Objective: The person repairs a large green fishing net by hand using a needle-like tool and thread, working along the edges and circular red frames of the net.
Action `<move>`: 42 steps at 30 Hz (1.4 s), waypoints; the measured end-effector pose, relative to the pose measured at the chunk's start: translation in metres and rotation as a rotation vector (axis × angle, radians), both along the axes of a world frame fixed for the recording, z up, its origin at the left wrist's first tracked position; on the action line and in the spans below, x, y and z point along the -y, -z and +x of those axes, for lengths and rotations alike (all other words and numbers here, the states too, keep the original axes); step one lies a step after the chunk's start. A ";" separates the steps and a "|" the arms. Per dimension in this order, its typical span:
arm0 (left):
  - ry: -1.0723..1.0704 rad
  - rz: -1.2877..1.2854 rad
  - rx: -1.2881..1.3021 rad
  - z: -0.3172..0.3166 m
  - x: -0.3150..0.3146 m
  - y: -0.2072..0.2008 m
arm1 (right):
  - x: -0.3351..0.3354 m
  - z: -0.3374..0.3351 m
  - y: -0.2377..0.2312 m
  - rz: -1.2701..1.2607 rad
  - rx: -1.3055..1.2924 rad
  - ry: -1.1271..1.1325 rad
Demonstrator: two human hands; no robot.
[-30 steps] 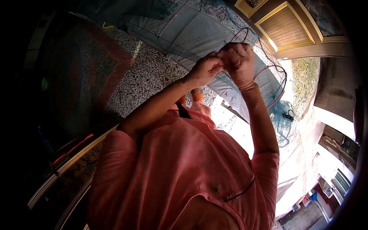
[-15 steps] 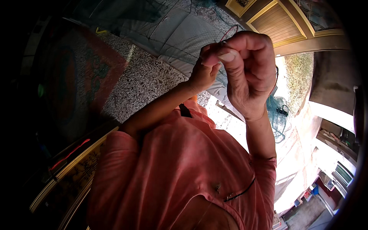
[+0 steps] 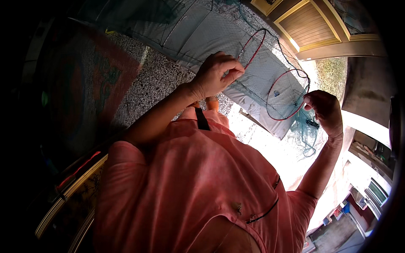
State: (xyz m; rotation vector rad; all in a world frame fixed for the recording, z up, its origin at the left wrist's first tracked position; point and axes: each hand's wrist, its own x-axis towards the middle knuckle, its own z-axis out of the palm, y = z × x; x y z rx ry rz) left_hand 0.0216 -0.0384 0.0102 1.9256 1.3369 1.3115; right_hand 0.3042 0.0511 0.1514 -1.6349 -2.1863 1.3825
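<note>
My left hand [image 3: 219, 74] is closed in a pinch, fingertips at the lower end of a thin red hoop [image 3: 255, 52] that stands tilted above a net. To the right, a second red hoop [image 3: 268, 95] hangs with fine netting across it. My right hand [image 3: 325, 110] is also closed, its thumb and fingers pinched together at that second hoop's right edge. Whatever lies between them is too small to see. Dark cord [image 3: 288, 57] runs between the two hoops. Teal netting [image 3: 307, 137] dangles below my right hand.
A grey sheet [image 3: 253, 90] under netting stretches across the speckled floor [image 3: 162, 69]. At the left lies a red patterned floor panel [image 3: 105, 84]. Gold-framed wooden doors [image 3: 310, 25] stand at the upper right, and bright sunlit ground [image 3: 270, 147] lies at the right.
My right hand has swung down and right, away from my left hand and the camera. My left hand has shifted slightly left. Both red hoops now show more fully.
</note>
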 end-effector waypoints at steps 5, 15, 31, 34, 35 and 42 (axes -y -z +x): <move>0.044 0.005 -0.045 0.012 0.006 0.008 | -0.048 0.041 0.083 0.570 -0.023 0.108; 0.019 -0.117 -0.010 0.011 0.047 0.050 | 0.021 -0.078 0.100 0.750 0.005 -0.380; -0.146 -0.149 0.266 0.026 0.025 0.079 | 0.013 -0.102 0.156 0.873 -0.218 -0.342; -0.112 -0.202 0.376 0.028 0.025 0.091 | 0.022 -0.115 0.166 0.856 -0.398 -0.422; -0.098 -0.209 0.417 0.028 0.024 0.090 | 0.024 -0.119 0.173 0.897 -0.331 -0.455; -0.182 -0.335 0.660 0.038 0.035 0.079 | 0.025 -0.132 0.149 1.124 0.135 -0.638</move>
